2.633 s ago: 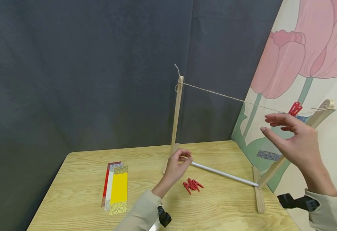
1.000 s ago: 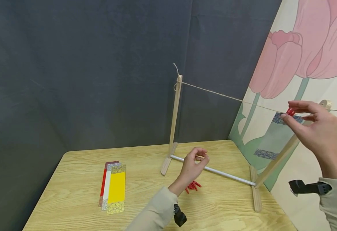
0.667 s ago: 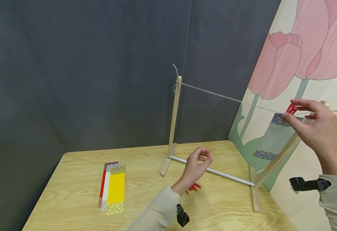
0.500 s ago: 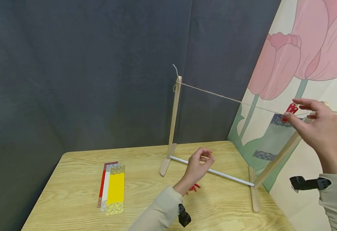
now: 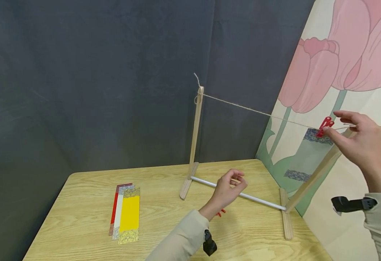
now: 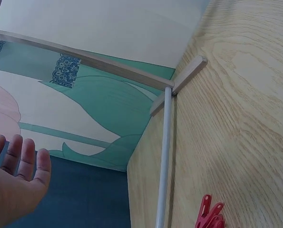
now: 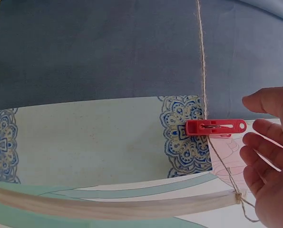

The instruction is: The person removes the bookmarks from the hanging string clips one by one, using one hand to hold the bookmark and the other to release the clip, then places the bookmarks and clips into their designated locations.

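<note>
A pale card with blue lace-patterned ends hangs from the twine. One red clothespin clips it there by its top end. My right hand is just beside that clothespin, thumb and fingers spread; the right wrist view shows a gap between them and the pin. Lower down, my left hand hovers over the table with loosely curved fingers and nothing in them. Red clothespins lie on the table, mostly hidden behind the left wrist in the head view.
The twine runs between two wooden posts, whose feet are joined by a white rod. Yellow, white and red cards overlap on the left of the wooden table. A dark curtain stands behind.
My right hand took hold of the clothespin on the twine, then spread its fingers and drew slightly right, off it. My left hand drifted right, covering the loose clothespins.
</note>
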Tool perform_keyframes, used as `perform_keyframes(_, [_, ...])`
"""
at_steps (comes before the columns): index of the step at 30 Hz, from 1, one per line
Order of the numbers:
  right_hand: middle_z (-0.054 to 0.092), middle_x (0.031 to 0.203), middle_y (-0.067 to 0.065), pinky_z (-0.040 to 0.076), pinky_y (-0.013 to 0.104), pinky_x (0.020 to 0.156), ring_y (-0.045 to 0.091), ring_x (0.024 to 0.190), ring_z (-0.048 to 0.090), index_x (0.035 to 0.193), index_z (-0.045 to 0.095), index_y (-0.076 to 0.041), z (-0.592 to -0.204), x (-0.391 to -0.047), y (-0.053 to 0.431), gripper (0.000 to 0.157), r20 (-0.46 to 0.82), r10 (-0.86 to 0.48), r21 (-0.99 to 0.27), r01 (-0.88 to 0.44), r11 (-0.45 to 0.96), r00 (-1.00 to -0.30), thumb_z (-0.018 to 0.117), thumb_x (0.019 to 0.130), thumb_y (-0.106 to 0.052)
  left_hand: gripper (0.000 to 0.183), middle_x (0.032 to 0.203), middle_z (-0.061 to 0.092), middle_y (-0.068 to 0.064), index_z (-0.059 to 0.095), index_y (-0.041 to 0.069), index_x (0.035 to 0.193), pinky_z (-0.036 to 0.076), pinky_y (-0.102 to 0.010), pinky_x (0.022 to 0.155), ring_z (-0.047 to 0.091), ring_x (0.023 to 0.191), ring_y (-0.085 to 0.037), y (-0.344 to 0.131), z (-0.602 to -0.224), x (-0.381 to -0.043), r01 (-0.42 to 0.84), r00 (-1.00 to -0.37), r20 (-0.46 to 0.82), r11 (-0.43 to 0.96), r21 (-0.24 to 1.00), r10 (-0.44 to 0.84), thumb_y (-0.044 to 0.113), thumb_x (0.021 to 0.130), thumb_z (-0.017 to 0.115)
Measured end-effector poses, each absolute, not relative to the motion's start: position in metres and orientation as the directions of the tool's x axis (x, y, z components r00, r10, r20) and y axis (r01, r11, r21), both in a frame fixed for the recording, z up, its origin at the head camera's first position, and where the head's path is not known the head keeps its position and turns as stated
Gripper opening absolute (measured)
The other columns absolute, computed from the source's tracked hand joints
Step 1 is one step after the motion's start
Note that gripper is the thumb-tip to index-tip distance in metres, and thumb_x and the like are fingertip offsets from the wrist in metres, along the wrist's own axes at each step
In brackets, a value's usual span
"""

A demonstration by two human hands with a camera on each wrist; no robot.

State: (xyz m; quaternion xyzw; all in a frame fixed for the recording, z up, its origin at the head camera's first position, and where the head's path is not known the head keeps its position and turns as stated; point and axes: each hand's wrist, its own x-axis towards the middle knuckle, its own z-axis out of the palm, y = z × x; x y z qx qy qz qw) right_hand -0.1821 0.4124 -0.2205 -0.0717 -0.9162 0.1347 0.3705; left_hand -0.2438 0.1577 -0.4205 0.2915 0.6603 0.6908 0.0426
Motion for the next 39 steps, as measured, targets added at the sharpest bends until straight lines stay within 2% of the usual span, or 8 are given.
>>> perform_keyframes(2, [0.05,0.114,0.028,0.031,0.057,0.08,0.043,0.098,0.043,0.125,0.048,-0.003,-0.22,-0.183,0.413,0.048,0.651,0.23,-0.301,0.032,0.953,-0.724,0.059,0.083,-0.022,0.02,0.09,0.058,0.0,0.057,0.012,0.103,0.045,-0.022,0.063,0.054,0.076,-0.012,0.155,-0.413,-0.24,0.324,-0.824,0.345,-0.126,0.938,0.449,0.013,0.083,0.059])
perform_keyframes(9, [0.049,0.114,0.029,0.03,0.057,0.082,0.044,0.1,0.041,0.126,0.046,0.0,-0.219,-0.186,0.417,0.049,0.636,0.22,-0.285,0.04,0.958,-0.74,0.057,0.084,-0.022,0.018,0.093,0.058,-0.006,0.058,0.01,0.102,0.045,-0.02,0.065,0.053,0.077,-0.013,0.151,-0.402,-0.234,0.297,-0.82,0.325,-0.134,0.945,0.471,0.012,0.084,0.059])
perform_keyframes(19, [0.048,0.115,0.03,0.032,0.057,0.075,0.046,0.096,0.044,0.128,0.043,0.0,-0.218,-0.19,0.419,0.049,0.572,0.188,-0.269,0.034,0.963,-0.798,0.053,0.087,-0.025,0.019,0.088,0.056,0.008,0.059,0.02,0.1,0.046,-0.022,0.062,0.054,0.075,-0.011,0.171,-0.432,-0.25,0.298,-0.821,0.316,-0.115,0.948,0.476,0.022,0.082,0.062])
perform_keyframes(27, [0.052,0.109,0.031,0.035,0.055,0.065,0.046,0.089,0.047,0.125,0.046,0.002,-0.219,-0.193,0.42,0.043,0.589,0.15,-0.208,0.03,0.978,-0.794,0.049,0.089,-0.021,0.019,0.087,0.056,0.01,0.059,0.02,0.1,0.047,-0.021,0.06,0.054,0.073,-0.006,0.183,-0.434,-0.247,0.294,-0.808,0.323,-0.139,0.946,0.493,0.022,0.081,0.062])
perform_keyframes(39, [0.051,0.106,0.032,0.035,0.058,0.066,0.046,0.088,0.045,0.122,0.047,0.005,-0.218,-0.194,0.423,0.041,0.573,0.139,-0.176,0.045,0.983,-0.808,0.047,0.09,-0.022,0.018,0.088,0.055,0.012,0.058,0.021,0.1,0.047,-0.02,0.06,0.053,0.073,-0.005,0.195,-0.427,-0.247,0.307,-0.801,0.323,-0.116,0.944,0.504,0.023,0.083,0.063])
